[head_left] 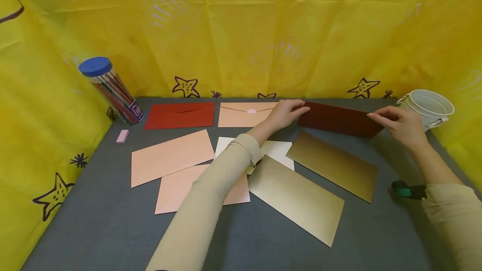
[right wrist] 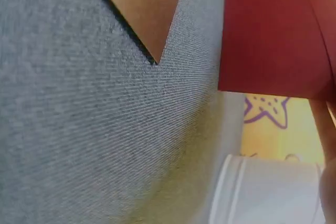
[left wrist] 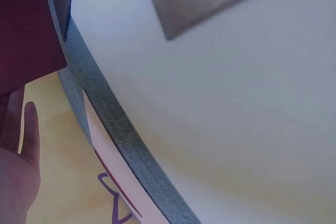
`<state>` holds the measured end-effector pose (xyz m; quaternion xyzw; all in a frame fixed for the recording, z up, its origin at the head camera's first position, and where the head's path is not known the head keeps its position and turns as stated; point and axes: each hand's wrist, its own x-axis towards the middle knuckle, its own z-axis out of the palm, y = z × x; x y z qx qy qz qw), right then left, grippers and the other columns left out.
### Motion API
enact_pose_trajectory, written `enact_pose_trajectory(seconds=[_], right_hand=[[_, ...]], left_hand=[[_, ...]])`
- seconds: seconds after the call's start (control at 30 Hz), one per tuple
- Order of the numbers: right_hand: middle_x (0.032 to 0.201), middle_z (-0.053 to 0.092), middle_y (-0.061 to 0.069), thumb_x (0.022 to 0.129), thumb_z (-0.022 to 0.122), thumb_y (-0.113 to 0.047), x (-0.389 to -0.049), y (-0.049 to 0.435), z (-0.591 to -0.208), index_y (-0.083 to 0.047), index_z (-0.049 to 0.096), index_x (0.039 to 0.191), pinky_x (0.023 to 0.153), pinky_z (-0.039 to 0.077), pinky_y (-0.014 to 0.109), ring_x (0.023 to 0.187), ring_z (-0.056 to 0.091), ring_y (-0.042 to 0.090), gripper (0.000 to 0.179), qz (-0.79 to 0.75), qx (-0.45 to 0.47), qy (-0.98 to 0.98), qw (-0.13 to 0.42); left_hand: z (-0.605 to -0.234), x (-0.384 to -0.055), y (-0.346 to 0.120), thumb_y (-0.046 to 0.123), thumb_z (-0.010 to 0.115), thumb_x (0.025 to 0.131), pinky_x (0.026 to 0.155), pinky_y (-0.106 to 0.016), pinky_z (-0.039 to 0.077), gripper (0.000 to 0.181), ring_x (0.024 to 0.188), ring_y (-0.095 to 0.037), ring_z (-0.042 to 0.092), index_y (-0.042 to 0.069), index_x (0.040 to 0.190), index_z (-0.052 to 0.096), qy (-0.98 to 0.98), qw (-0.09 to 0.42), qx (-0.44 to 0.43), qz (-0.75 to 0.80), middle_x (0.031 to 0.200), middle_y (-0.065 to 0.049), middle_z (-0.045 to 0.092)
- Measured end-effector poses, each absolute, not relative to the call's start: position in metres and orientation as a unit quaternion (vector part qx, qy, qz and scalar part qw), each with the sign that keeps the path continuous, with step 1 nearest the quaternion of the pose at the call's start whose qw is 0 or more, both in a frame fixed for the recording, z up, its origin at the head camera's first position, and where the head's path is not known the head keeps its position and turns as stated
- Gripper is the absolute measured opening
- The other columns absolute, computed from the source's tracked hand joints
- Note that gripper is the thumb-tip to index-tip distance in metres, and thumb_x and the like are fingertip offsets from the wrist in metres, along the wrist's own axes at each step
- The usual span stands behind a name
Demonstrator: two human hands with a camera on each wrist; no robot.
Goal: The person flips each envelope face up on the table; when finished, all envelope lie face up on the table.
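Note:
A dark red envelope (head_left: 339,119) is tilted up at the back right, between both hands. My left hand (head_left: 283,116) pinches its upper left corner, and my right hand (head_left: 406,126) pinches the right end. In the right wrist view the envelope's red face (right wrist: 268,35) stands above the cloth. Left of it, partly behind my left hand, lies a peach envelope (head_left: 237,116) with a round seal; a brighter red envelope (head_left: 180,116) is farther left. Closer in are a bronze envelope (head_left: 333,166), a pale gold one (head_left: 297,200) and a white one (head_left: 278,152), partly covered.
Two peach envelopes (head_left: 171,158) overlap at the centre left, partly under my left forearm. A blue-lidded jar of pencils (head_left: 114,91) and a pink eraser (head_left: 122,136) are at the left. Behind my right hand stands a white bucket (head_left: 429,108). A yellow curtain (head_left: 241,41) hangs behind.

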<state>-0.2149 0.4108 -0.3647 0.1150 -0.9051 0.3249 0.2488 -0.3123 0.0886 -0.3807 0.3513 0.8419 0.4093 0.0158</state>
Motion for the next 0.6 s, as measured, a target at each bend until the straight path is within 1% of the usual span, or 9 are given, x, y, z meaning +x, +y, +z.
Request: enact_pose_trajectory(seconds=[0.07,0.13,0.2,0.23,0.3,0.37,0.43,0.53,0.6], right_hand=[[0.076,0.060,-0.033,0.083,0.078,-0.010,-0.212,0.413,-0.365,-0.005,0.074,0.092,0.057,0.038,0.009,0.066,0.051,-0.007,0.011,0.359,0.080,-0.908,0.199],[0.079,0.063,-0.031,0.086,0.077,-0.018,-0.210,0.417,-0.366,-0.011,0.073,0.099,0.059,0.039,0.011,0.073,0.055,-0.007,0.016,0.376,0.041,-0.914,0.143],[0.082,0.064,-0.030,0.088,0.075,-0.025,-0.209,0.422,-0.369,-0.014,0.072,0.106,0.062,0.040,0.013,0.077,0.055,-0.007,0.022,0.379,0.019,-0.921,0.088],[0.084,0.064,-0.029,0.089,0.074,-0.027,-0.209,0.425,-0.372,-0.014,0.071,0.110,0.063,0.041,0.015,0.079,0.055,-0.007,0.025,0.379,0.015,-0.923,0.060],[0.089,0.064,-0.028,0.090,0.072,-0.028,-0.211,0.429,-0.377,-0.011,0.070,0.114,0.066,0.041,0.015,0.081,0.055,-0.007,0.030,0.363,0.020,-0.931,0.022],[0.091,0.064,-0.024,0.091,0.071,-0.028,-0.212,0.432,-0.382,-0.003,0.069,0.115,0.066,0.041,0.016,0.081,0.054,-0.005,0.035,0.347,0.029,-0.937,-0.004],[0.090,0.065,-0.017,0.091,0.071,-0.029,-0.213,0.433,-0.386,0.002,0.068,0.112,0.064,0.041,0.018,0.078,0.053,-0.002,0.038,0.331,0.032,-0.943,-0.014],[0.085,0.066,-0.012,0.091,0.070,-0.033,-0.213,0.431,-0.388,0.005,0.067,0.107,0.060,0.041,0.022,0.072,0.053,0.002,0.041,0.332,0.016,-0.943,-0.023],[0.084,0.067,-0.013,0.091,0.070,-0.034,-0.215,0.427,-0.388,0.005,0.065,0.107,0.061,0.044,0.022,0.072,0.056,0.002,0.043,0.348,0.006,-0.937,-0.028]], left_hand=[[-0.382,-0.311,0.087,0.029,0.058,0.099,0.085,-0.017,0.045,0.033,0.100,-0.012,0.060,0.007,0.123,0.067,0.843,0.025,0.346,0.412,0.114,-0.005,0.068],[-0.383,-0.311,0.085,0.029,0.058,0.099,0.087,-0.017,0.045,0.033,0.103,-0.013,0.060,0.007,0.123,0.067,0.845,0.036,0.344,0.409,0.116,-0.004,0.068],[-0.385,-0.311,0.083,0.028,0.059,0.099,0.086,-0.017,0.045,0.032,0.102,-0.013,0.061,0.008,0.121,0.068,0.846,0.044,0.346,0.404,0.114,-0.003,0.069],[-0.386,-0.312,0.083,0.027,0.059,0.099,0.085,-0.017,0.045,0.030,0.100,-0.013,0.061,0.007,0.120,0.068,0.847,0.048,0.348,0.400,0.112,-0.003,0.069],[-0.388,-0.312,0.083,0.025,0.059,0.099,0.083,-0.017,0.045,0.028,0.097,-0.013,0.061,0.007,0.118,0.068,0.850,0.053,0.353,0.387,0.110,-0.004,0.070],[-0.390,-0.312,0.082,0.023,0.059,0.099,0.081,-0.018,0.045,0.026,0.094,-0.013,0.060,0.006,0.117,0.067,0.855,0.062,0.359,0.369,0.108,-0.005,0.070],[-0.393,-0.312,0.083,0.020,0.058,0.099,0.081,-0.018,0.044,0.025,0.093,-0.014,0.059,0.004,0.116,0.067,0.860,0.070,0.364,0.352,0.108,-0.006,0.069],[-0.395,-0.311,0.083,0.018,0.058,0.099,0.080,-0.020,0.044,0.023,0.092,-0.016,0.059,0.003,0.115,0.066,0.867,0.073,0.356,0.340,0.107,-0.008,0.069],[-0.396,-0.309,0.083,0.018,0.059,0.099,0.080,-0.021,0.045,0.023,0.093,-0.016,0.060,0.003,0.116,0.066,0.874,0.071,0.334,0.346,0.106,-0.008,0.069]])
